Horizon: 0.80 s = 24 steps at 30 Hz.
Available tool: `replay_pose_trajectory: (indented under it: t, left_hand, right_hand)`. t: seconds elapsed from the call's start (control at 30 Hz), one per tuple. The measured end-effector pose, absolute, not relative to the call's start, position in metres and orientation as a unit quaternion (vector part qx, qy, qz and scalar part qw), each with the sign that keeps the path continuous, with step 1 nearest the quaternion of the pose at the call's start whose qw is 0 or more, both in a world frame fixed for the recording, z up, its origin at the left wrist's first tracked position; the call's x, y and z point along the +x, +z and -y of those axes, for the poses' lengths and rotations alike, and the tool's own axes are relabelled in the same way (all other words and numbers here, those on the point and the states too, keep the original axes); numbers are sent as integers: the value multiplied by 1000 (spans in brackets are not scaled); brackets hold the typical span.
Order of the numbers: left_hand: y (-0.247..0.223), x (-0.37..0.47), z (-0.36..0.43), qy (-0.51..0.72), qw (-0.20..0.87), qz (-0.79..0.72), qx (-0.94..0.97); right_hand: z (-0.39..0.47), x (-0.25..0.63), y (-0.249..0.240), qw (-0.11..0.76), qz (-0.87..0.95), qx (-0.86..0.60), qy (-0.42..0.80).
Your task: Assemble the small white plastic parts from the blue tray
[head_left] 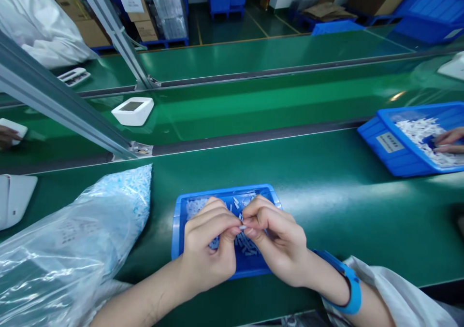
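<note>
Over a small blue bin [224, 190], my left hand [210, 242] and my right hand [277, 235] meet fingertip to fingertip. Both pinch one small white plastic piece [242, 227] between thumb and forefinger; its exact kind is too small to make out. Loose small white pieces [246, 245] lie in the bin beneath, partly hidden by the hands. A blue band [350, 288] is around my right wrist. Left of the bin lies a clear plastic bag [108, 211] filled with small pale blue and white pieces.
A larger blue bin [384, 146] of white pieces stands at right, another person's hand [451, 141] in it. A white device [134, 111] sits on the green conveyor belt [232, 107]. A metal post [72, 95] slants at left. Another person's hand [7, 136] shows at far left.
</note>
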<state>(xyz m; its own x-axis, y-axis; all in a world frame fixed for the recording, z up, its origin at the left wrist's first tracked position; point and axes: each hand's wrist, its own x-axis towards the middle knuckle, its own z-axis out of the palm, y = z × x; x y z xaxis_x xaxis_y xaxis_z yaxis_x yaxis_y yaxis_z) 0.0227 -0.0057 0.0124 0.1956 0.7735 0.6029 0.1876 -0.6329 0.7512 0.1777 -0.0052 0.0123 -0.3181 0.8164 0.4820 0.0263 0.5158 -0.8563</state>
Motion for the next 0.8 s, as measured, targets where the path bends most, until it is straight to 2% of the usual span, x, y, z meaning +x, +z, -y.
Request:
replay_pose_trajectory:
  t: [0.2, 0.33, 0.4, 0.5, 0.53, 0.6, 0.67, 0.73, 0.8]
  left_hand:
    - [15, 23, -2, 429, 290, -382, 765]
    - [34, 10, -10, 328, 254, -463, 783]
    - [45, -3, -13, 246, 206, -496, 807]
    - [54, -19, -13, 28, 173, -486, 856]
    - [54, -22, -12, -23, 158, -485, 860]
    - [50, -25, -9, -75, 126, -489, 860]
    - [41, -25, -7, -82, 99, -489, 863]
    - [31, -24, -5, -74, 82, -478, 871]
    - [22, -21, -3, -61, 64, -470, 878]
  right_hand:
    - [-6, 184, 20, 445, 717, -332, 422]
    - [-33, 224, 26, 415, 670, -429, 441]
    - [-50, 254, 19, 338, 688, -536, 353]
    - [-71, 297, -2, 106, 686, -699, 170]
    - [-76, 308, -9, 53, 678, -722, 129]
    - [-82, 320, -17, 6, 676, -733, 75]
    - [-81, 318, -14, 29, 687, -725, 36]
    - [-74, 302, -2, 108, 720, -685, 19]
    - [-61, 273, 11, 207, 781, -588, 51]
